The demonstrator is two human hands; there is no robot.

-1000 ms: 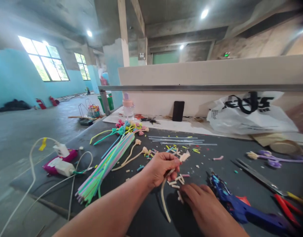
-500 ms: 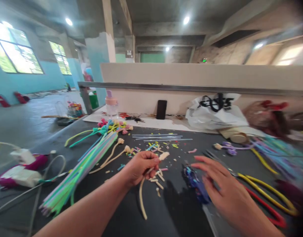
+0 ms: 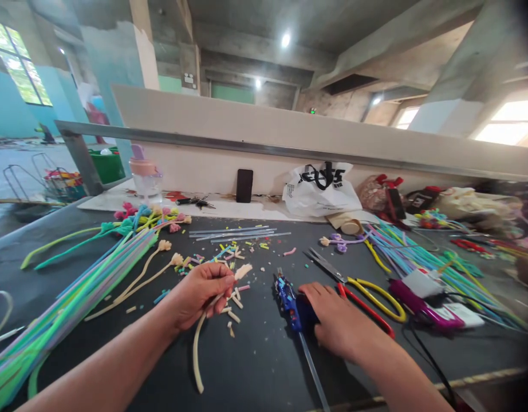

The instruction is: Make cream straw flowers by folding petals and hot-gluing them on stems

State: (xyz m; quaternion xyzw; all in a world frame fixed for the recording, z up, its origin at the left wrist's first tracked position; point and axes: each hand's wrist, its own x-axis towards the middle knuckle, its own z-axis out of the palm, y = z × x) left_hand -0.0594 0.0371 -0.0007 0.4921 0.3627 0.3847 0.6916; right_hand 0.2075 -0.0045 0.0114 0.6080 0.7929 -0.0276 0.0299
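Observation:
My left hand (image 3: 208,289) pinches a cream chenille stem (image 3: 197,352). A fluffy cream tip (image 3: 243,271) sticks out past the fingertips, and the stem's tail curves down below the hand. My right hand (image 3: 335,317) is by the handle of a blue hot glue gun (image 3: 290,300) lying on the dark table, its fingers spread over the handle's outer end. Whether they touch it I cannot tell. A clear glue stick (image 3: 312,369) extends from the gun's back end. Scissors (image 3: 354,286) with red and yellow handles lie open just beyond my right hand.
A bundle of pastel chenille stems (image 3: 92,292) lies at left, near cream stems with knobbed ends (image 3: 148,274). Cut scraps (image 3: 233,315) litter the middle. Clear glue sticks (image 3: 238,233), a phone (image 3: 244,186), a bottle (image 3: 146,180) and a white bag (image 3: 319,191) are farther back.
The view has turned to the right. My right hand has come down to the glue gun's handle. My left hand still pinches the cream stem.

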